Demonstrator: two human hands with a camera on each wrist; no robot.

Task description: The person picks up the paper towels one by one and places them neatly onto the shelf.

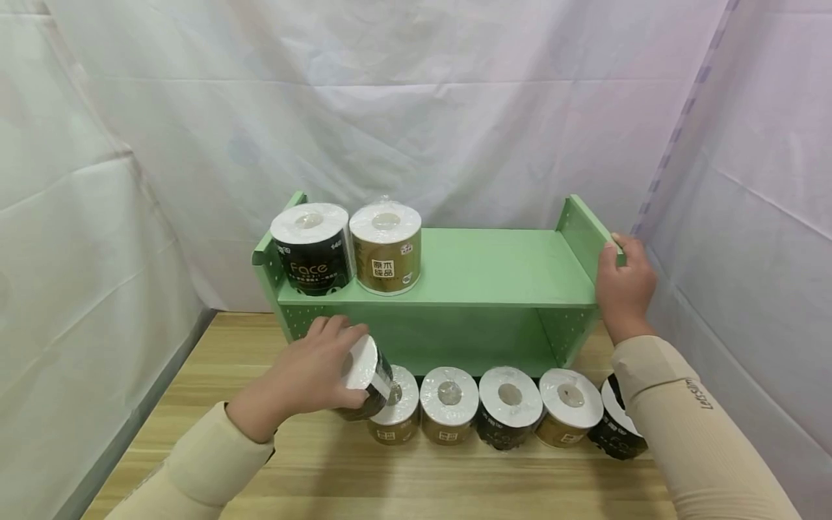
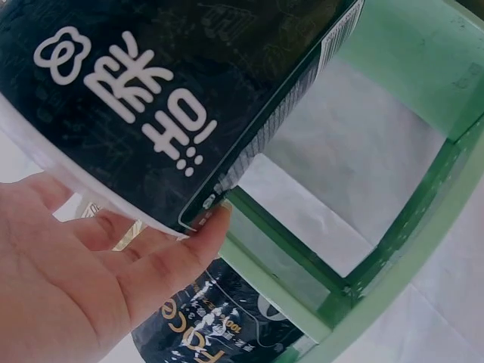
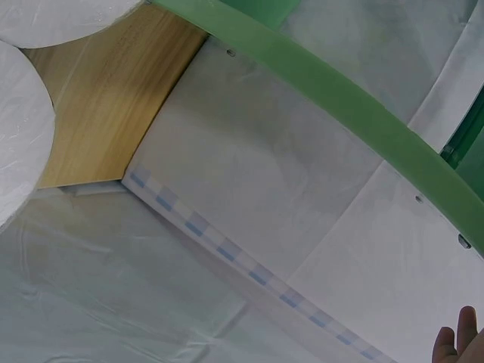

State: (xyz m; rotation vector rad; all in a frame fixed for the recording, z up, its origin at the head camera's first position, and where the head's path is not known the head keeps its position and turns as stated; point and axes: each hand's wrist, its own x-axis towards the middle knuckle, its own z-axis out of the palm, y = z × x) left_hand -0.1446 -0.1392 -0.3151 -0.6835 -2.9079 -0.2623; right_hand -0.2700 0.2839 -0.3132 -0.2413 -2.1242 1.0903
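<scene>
My left hand point(image 1: 302, 379) grips a black-wrapped toilet paper roll point(image 1: 378, 386) by its end, with the roll tilted in front of the shelf's lower left part. White lettering shows on the dark wrapper of that toilet paper roll point(image 2: 189, 98) in the left wrist view. At the other side, my right hand point(image 1: 625, 285) holds the top edge of the right side panel of a green two-tier shelf point(image 1: 494, 267). Only a few fingertips point(image 3: 466, 325) of this hand appear in the right wrist view. On the upper tier, a black roll point(image 1: 315, 260) and a gold roll point(image 1: 390, 263) stand side by side at the left.
Several more rolls stand in a row on the wooden table point(image 1: 305, 477) before the shelf, among them a gold one point(image 1: 448, 404) and a black one point(image 1: 507, 415). My right forearm partly covers the rightmost black roll point(image 1: 614, 430). White cloth point(image 1: 455, 130) hangs behind and at both sides.
</scene>
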